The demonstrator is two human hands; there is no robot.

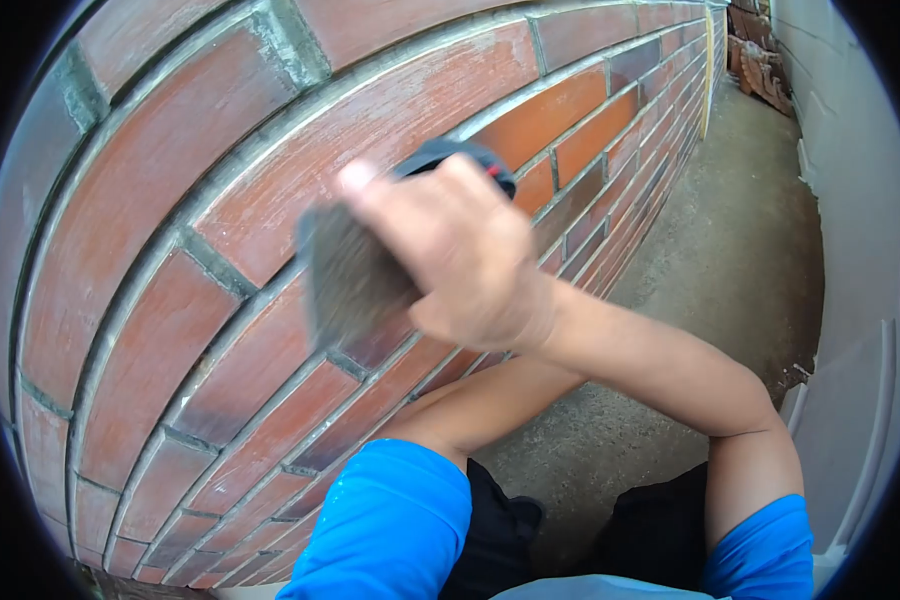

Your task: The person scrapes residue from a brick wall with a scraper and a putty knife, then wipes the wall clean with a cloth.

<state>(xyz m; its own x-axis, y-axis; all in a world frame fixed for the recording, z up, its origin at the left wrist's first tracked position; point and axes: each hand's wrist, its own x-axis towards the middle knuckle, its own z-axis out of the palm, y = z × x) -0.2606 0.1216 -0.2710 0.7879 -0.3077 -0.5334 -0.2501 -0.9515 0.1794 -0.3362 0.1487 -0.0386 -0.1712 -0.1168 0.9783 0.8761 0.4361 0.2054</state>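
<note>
My right hand, blurred by motion, is closed in front of the brick wall. It grips a flat grey-brown tool, whose broad face is smeared by motion; whether it touches the bricks cannot be made out. Just behind my knuckles shows a dark rounded object with a small red mark. My left forearm passes beneath my right forearm, and my left hand is hidden.
A narrow concrete path runs along the wall. On the right stands a pale wall. Reddish broken pieces lie at the far end, near an upright yellowish strip at the brick wall's edge.
</note>
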